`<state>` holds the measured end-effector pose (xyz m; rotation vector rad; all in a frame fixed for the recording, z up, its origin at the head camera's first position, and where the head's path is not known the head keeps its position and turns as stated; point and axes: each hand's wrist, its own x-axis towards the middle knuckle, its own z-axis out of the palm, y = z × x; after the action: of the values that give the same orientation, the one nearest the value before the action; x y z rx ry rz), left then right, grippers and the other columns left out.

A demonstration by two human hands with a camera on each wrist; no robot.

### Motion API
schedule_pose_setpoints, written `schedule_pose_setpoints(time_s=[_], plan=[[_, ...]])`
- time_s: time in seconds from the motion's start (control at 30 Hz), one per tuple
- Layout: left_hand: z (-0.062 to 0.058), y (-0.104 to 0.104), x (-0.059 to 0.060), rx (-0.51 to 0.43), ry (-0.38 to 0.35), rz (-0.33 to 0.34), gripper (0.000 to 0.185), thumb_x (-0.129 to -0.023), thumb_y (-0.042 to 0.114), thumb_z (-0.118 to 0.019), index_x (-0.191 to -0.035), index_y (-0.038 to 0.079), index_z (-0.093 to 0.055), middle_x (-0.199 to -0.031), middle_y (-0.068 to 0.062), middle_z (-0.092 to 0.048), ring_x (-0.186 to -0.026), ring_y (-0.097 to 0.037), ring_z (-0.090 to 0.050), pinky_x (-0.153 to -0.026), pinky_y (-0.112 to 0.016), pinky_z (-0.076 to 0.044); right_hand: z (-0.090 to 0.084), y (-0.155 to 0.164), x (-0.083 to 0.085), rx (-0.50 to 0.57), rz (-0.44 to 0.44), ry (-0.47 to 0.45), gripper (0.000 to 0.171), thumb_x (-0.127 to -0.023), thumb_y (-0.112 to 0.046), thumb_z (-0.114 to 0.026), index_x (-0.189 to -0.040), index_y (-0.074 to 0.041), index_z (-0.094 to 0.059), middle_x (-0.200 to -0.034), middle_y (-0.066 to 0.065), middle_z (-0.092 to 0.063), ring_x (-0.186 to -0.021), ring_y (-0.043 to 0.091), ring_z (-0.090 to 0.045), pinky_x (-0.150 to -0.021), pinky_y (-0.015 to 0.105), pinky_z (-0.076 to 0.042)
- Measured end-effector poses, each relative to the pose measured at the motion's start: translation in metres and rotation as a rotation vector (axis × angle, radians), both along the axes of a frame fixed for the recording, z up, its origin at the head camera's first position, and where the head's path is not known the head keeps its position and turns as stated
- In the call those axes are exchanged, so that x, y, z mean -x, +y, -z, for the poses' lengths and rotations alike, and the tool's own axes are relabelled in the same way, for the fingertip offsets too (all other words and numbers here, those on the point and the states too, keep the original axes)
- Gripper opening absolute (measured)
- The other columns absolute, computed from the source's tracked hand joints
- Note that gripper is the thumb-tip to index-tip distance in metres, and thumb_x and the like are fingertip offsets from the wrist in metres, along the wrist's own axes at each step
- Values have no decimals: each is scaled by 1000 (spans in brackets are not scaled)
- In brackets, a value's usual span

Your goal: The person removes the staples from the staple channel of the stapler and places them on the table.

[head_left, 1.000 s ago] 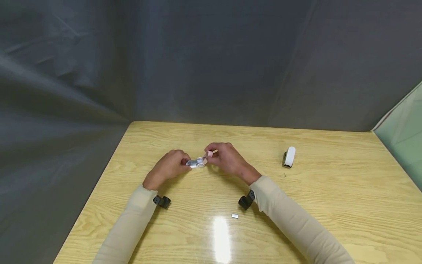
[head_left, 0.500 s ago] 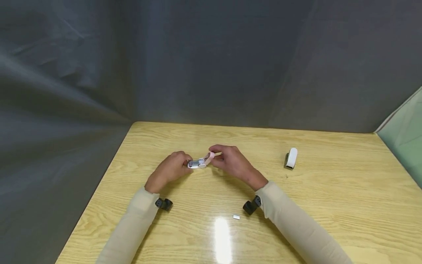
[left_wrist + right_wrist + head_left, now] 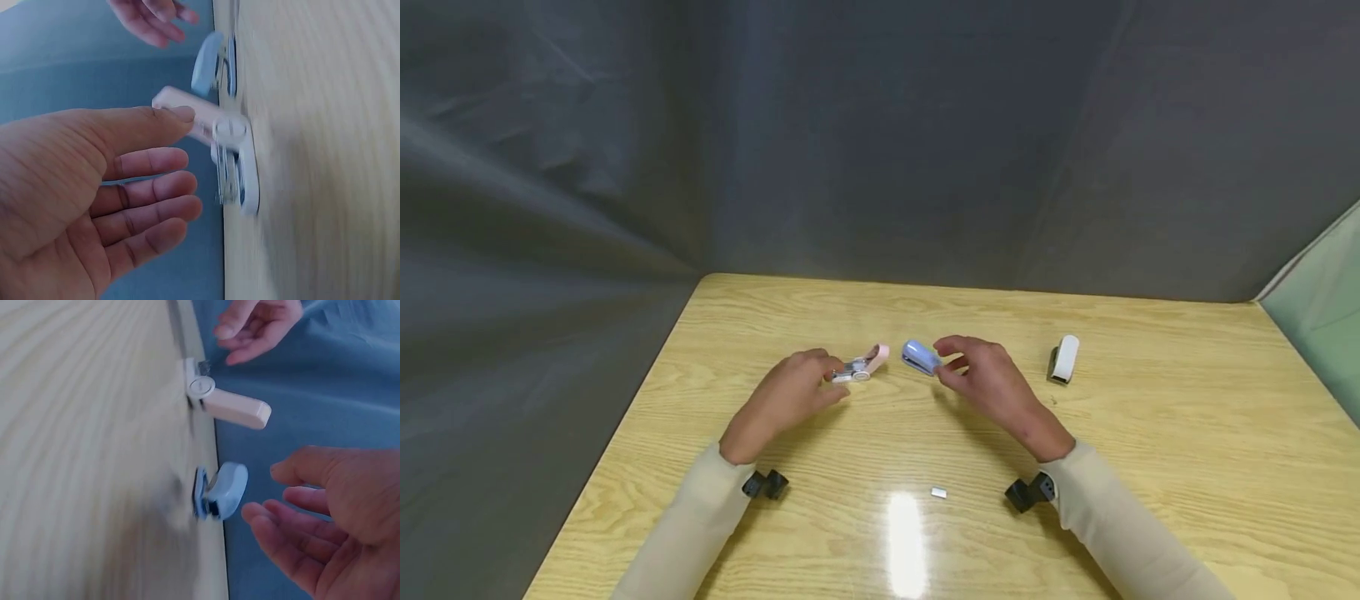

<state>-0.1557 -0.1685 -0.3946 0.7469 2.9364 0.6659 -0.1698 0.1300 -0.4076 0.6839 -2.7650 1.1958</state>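
White stapler (image 3: 1063, 358), small staple strip (image 3: 937, 492), wooden table (image 3: 1150, 467).

Pink stapler (image 3: 863, 367), apparently open; blue stapler (image 3: 920, 357)

The head view looks forward and down from above the near edge of the wooden table (image 3: 1150, 467), taking in both forearms and the dark backdrop. Each wrist view sits close beside its own hand, turned sideways so the tabletop stands upright. All three share the pink stapler (image 3: 861, 367) (image 3: 232, 150) (image 3: 228, 403) and blue stapler (image 3: 920, 357) (image 3: 209, 62) (image 3: 220, 490).
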Motion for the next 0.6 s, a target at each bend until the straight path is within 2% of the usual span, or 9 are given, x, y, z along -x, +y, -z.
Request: schedule_pose_setpoints(time_s=[0.17, 0.3, 0.4, 0.5, 0.6], plan=[[10, 23, -11, 22, 54, 126, 26, -93, 22, -80, -113, 5, -75, -98, -4, -69, -82, -15, -63, -72, -33, -53, 8, 8, -1, -34, 20, 16, 34, -95, -10, -75, -124, 5, -67, -118, 20, -70, -94, 30, -73, -74, 42, -59], [20, 44, -15, 27, 67, 201, 25, -95, 24, -77, -113, 6, -75, -102, -3, -68, -86, -14, -62, -77, -33, -53, 13, 10, 1, -38, 25, 18, 34, -94, -9, -76, -123, 7, -67, -116, 22, -71, -93, 31, -73, -75, 44, -59], [26, 56, -14, 27, 99, 205, 20, -97, 24, -75, -108, 6, -74, -98, -2, -65, -82, -13, -56, -74, -30, -51, 17, 10, 3, -37, 29, 11, 34, -93, -9, -78, -121, 6, -68, -114, 21, -71, -92, 31, -73, -75, 43, -59], [31, 64, -12, 42, 173, 182, 14, -98, 21, -73, -100, 8, -73, -94, -2, -61, -80, -13, -53, -71, -28, -50, 20, 8, 6, -47, 31, 12, 34, -92, -10, -79, -120, 6, -68, -111, 19, -72, -91, 30, -72, -75, 42, -59], [34, 70, -7, 68, 254, 171, 13, -99, 19, -72, -100, 6, -73, -96, -4, -63, -88, -16, -59, -96, -31, -48, 21, 4, 9, -65, 31, 25, 34, -91, -11, -80, -118, 6, -69, -108, 19, -72, -90, 30, -72, -75, 42, -58]])
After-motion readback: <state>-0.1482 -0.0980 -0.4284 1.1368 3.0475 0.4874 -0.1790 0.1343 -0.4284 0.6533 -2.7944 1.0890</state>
